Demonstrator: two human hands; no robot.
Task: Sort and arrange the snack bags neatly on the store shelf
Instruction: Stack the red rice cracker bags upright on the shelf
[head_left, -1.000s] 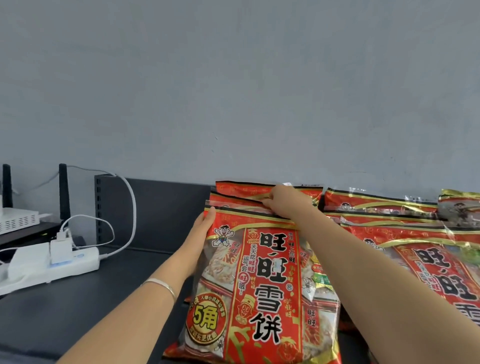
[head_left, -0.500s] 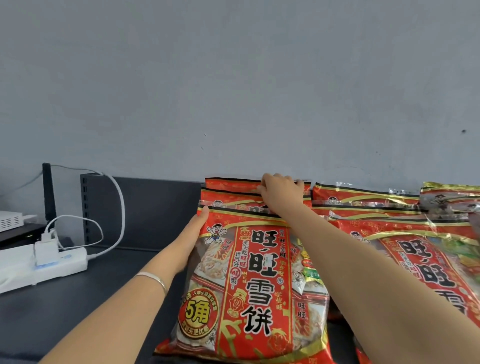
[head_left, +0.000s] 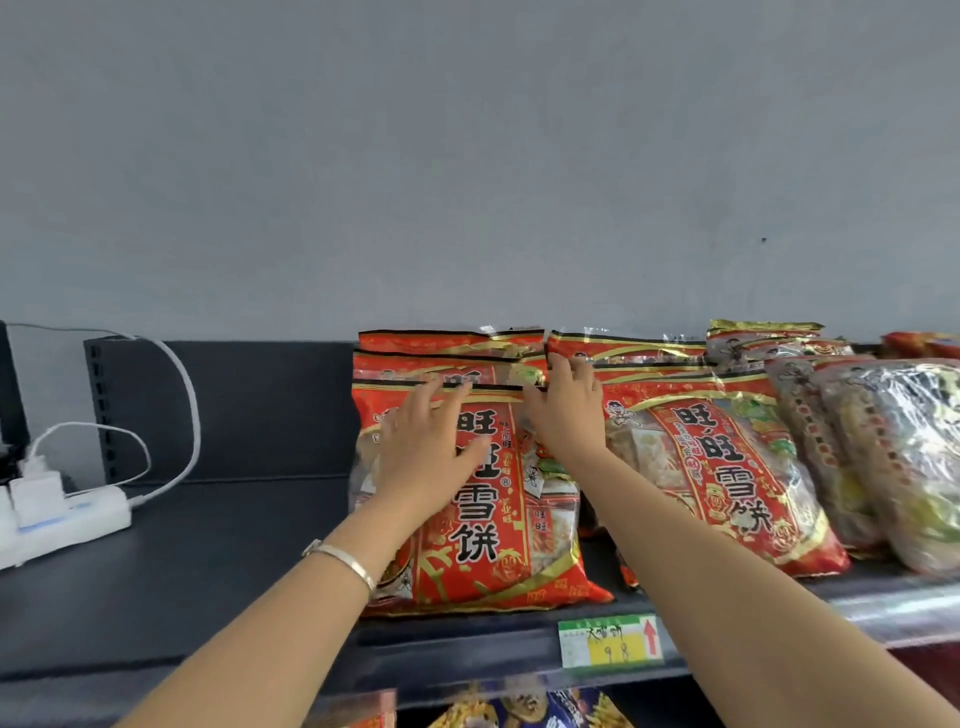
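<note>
The front snack bag (head_left: 483, 525) stands in the middle of the frame, leaning back on the red bags behind it (head_left: 447, 345), its bottom edge near the lip of the shelf (head_left: 208, 545). A second ago I saw my left hand (head_left: 428, 452) cupping the bag's left edge and my right hand (head_left: 563, 415) pinching its top seam. Now the left has slid onto the printed face and lies flat, fingers spread, pressing. The right has let go of the seam and rests with straight fingers over the bag's upper right corner, fingertips reaching the bags behind. Neither hand grips anything.

I read that as the bag placed and now being patted square against its stack. This stack looks close to done. To the right, the neighbouring row (head_left: 727, 467) of the same red bags leans at a slant and probably wants straightening next. Below sits a price tag (head_left: 610, 642); at far left, a power strip (head_left: 72, 519).
</note>
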